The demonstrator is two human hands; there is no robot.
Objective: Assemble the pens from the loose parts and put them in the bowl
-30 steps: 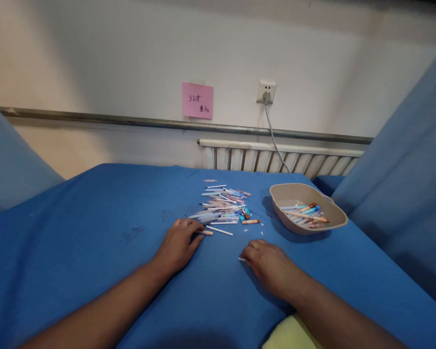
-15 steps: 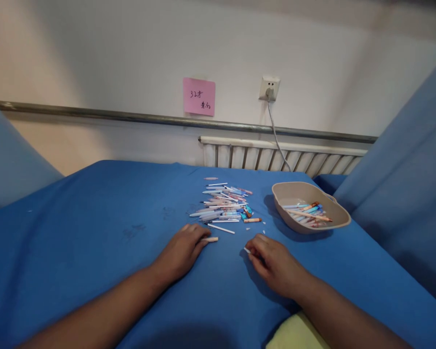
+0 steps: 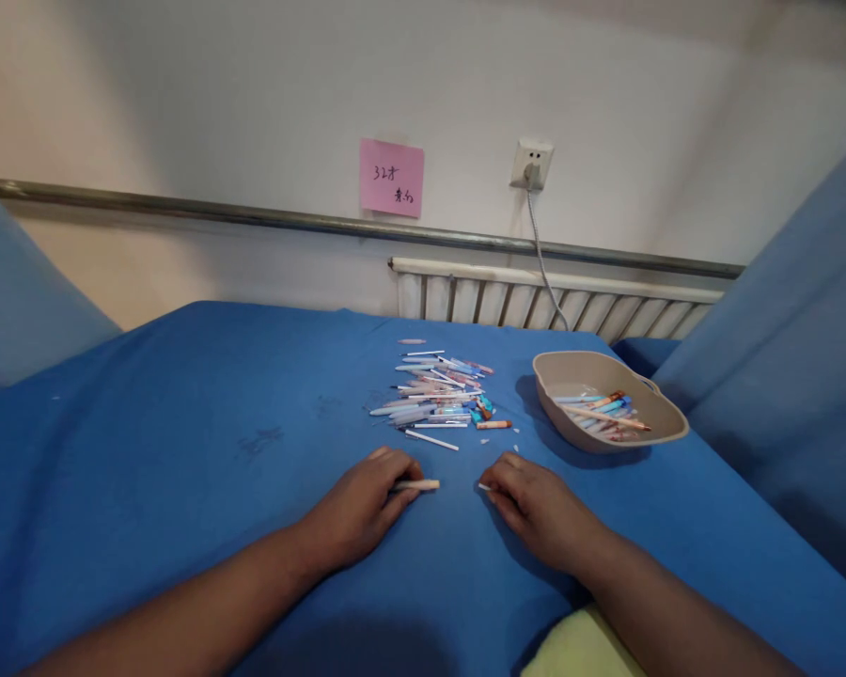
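Observation:
My left hand (image 3: 375,500) is closed around a cream-coloured pen barrel (image 3: 423,485), whose end points right. Across a small gap, my right hand (image 3: 536,508) pinches a small white piece (image 3: 484,487); only its tip shows, so its kind is unclear. Beyond both hands lies a loose pile of pen parts (image 3: 437,390), with pale barrels and thin refills. A white refill (image 3: 433,440) lies at the pile's near side. Close by is a short orange-and-brown pen part (image 3: 494,425), with several tiny white bits (image 3: 485,442) around it.
A beige basin (image 3: 666,425) with assembled-looking pens (image 3: 606,414) stands to the right on the blue cloth (image 3: 183,423). Something yellow-green (image 3: 582,649) lies at the near edge. Behind are a radiator (image 3: 493,299), a metal rail (image 3: 274,218) and a plugged-in cable (image 3: 541,254).
My left hand has moved right and slightly nearer to me with the pen barrel, closing the gap to my right hand. My right hand has barely moved; the view has shifted slightly.

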